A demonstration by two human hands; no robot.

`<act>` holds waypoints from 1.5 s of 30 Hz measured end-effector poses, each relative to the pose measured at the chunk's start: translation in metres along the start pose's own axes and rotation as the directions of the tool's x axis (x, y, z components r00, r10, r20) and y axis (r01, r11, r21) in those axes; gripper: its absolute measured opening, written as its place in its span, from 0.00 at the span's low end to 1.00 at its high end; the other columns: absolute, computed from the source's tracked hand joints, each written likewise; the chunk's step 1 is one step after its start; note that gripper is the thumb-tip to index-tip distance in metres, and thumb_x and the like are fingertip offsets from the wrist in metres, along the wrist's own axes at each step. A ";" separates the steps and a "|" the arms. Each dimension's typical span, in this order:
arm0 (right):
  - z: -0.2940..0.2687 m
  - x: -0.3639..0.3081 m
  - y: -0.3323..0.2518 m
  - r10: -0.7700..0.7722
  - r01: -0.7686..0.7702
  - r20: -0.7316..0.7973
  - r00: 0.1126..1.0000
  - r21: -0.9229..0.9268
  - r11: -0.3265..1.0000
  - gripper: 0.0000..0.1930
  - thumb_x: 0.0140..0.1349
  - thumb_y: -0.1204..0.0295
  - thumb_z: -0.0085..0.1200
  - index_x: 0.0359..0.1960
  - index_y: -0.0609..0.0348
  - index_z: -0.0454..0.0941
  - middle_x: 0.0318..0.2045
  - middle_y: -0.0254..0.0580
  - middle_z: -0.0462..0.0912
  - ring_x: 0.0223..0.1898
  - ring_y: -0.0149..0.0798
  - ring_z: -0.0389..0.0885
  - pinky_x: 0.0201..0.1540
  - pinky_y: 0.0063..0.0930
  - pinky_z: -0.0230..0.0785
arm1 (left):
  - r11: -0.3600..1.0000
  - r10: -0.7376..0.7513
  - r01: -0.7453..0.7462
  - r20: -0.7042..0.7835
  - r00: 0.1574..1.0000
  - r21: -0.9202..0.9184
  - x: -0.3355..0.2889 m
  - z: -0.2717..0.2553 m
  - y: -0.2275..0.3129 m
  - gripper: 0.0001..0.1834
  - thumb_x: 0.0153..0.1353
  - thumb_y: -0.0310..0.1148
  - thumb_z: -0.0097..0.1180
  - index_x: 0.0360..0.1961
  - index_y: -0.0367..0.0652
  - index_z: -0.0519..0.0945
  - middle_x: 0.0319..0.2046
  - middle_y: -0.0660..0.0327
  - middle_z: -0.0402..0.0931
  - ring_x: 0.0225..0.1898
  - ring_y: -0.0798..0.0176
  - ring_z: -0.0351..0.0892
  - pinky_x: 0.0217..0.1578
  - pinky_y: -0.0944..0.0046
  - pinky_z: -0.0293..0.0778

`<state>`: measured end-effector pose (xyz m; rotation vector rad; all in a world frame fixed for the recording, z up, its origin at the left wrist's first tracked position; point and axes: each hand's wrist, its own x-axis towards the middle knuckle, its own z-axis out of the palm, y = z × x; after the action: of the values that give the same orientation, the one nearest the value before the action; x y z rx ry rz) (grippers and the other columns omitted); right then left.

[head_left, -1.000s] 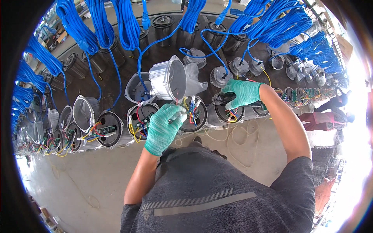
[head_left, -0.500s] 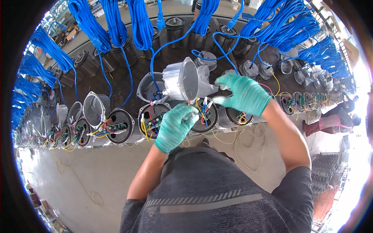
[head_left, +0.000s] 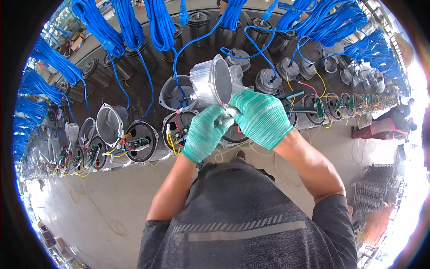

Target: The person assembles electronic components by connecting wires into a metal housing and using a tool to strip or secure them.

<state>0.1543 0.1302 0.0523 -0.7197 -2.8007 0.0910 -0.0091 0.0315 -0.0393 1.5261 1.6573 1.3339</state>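
Up close, both green-gloved hands meet just below a silver metal end cover (head_left: 210, 83), which tilts on its side above a row of open motor housings (head_left: 142, 142) on the dark counter (head_left: 148, 96). The left hand (head_left: 205, 132) has its fingers curled shut around small wiring at the cover's lower edge. The right hand (head_left: 261, 117) presses against it there, fingers bent; what they pinch is hidden. Blue cables (head_left: 159, 22) hang in bundles behind.

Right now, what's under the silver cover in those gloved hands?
Under the silver cover sits a round black motor housing with coloured wires. The left hand and right hand hide the housing beside it.
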 end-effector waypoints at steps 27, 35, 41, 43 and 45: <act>0.080 -0.028 -0.060 0.278 -0.270 0.236 0.931 -0.063 0.961 0.07 0.68 0.71 0.55 0.45 0.55 0.81 0.27 0.46 0.89 0.29 0.51 0.90 0.29 0.47 0.81 | 0.909 -0.113 0.154 0.126 0.986 -0.387 0.014 -0.008 -0.013 0.10 0.77 0.28 0.56 0.53 0.39 0.85 0.36 0.61 0.86 0.35 0.71 0.80 0.40 0.65 0.80; 0.051 -0.068 -0.050 0.220 -0.222 0.032 0.975 0.141 0.965 0.10 0.71 0.65 0.60 0.49 0.52 0.84 0.33 0.43 0.85 0.33 0.48 0.88 0.32 0.42 0.79 | 0.911 -0.025 0.124 0.245 0.969 -0.394 0.011 -0.016 -0.010 0.11 0.77 0.25 0.55 0.57 0.38 0.81 0.39 0.62 0.85 0.40 0.69 0.82 0.46 0.64 0.79; 0.039 -0.078 -0.032 0.450 -0.321 -0.115 0.886 0.548 0.772 0.09 0.64 0.70 0.68 0.42 0.61 0.86 0.36 0.50 0.87 0.36 0.54 0.86 0.38 0.43 0.78 | 0.902 0.028 0.106 0.300 0.954 -0.419 0.006 -0.011 -0.007 0.10 0.78 0.26 0.52 0.57 0.38 0.78 0.45 0.61 0.84 0.48 0.67 0.80 0.53 0.63 0.76; 0.034 -0.079 -0.027 0.536 -0.406 -0.060 0.842 0.583 0.704 0.09 0.63 0.72 0.70 0.41 0.61 0.87 0.34 0.48 0.87 0.31 0.45 0.85 0.36 0.36 0.77 | 0.912 0.061 0.075 0.316 0.947 -0.403 0.008 -0.011 0.003 0.11 0.78 0.25 0.52 0.57 0.38 0.78 0.45 0.61 0.84 0.48 0.67 0.80 0.53 0.64 0.76; 0.024 -0.080 -0.024 0.564 -0.436 -0.051 0.824 0.580 0.688 0.09 0.61 0.73 0.72 0.41 0.61 0.87 0.32 0.46 0.87 0.27 0.35 0.84 0.33 0.29 0.77 | 0.922 0.094 0.044 0.332 0.939 -0.386 0.009 -0.010 0.005 0.11 0.78 0.25 0.51 0.58 0.38 0.78 0.45 0.61 0.84 0.47 0.67 0.81 0.53 0.64 0.77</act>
<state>0.2048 0.0708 0.0139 -1.2228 -2.1017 0.8220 -0.0174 0.0361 -0.0291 1.4410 1.0827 1.2314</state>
